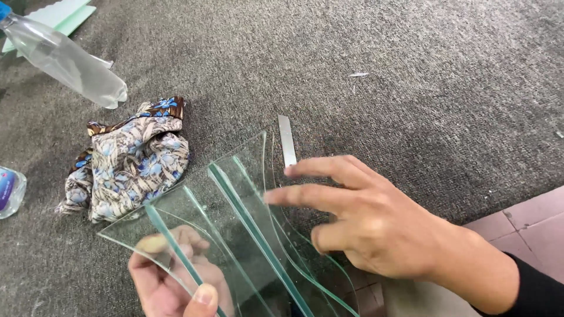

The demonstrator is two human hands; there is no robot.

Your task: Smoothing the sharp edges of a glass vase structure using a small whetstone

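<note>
Hands working curved glass pieces (235, 235) over grey carpet (411, 88).

L hand (170, 282) is gripping the fanned clear, green-edged pieces from below, thumb clamped on top, prob. to keep them off the carpet. R hand (364, 223) is hovering w/ fingers spread, tips touching the glass, holding nothing. Floral cloth (129, 164) is lying just left of the glass, metal strip (286, 141) just above it.

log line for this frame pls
left hand: grips curved glass pieces | right hand: open, fingertips at glass | nearby: floral cloth, plastic bottle, metal strip | surface: grey carpet
</note>
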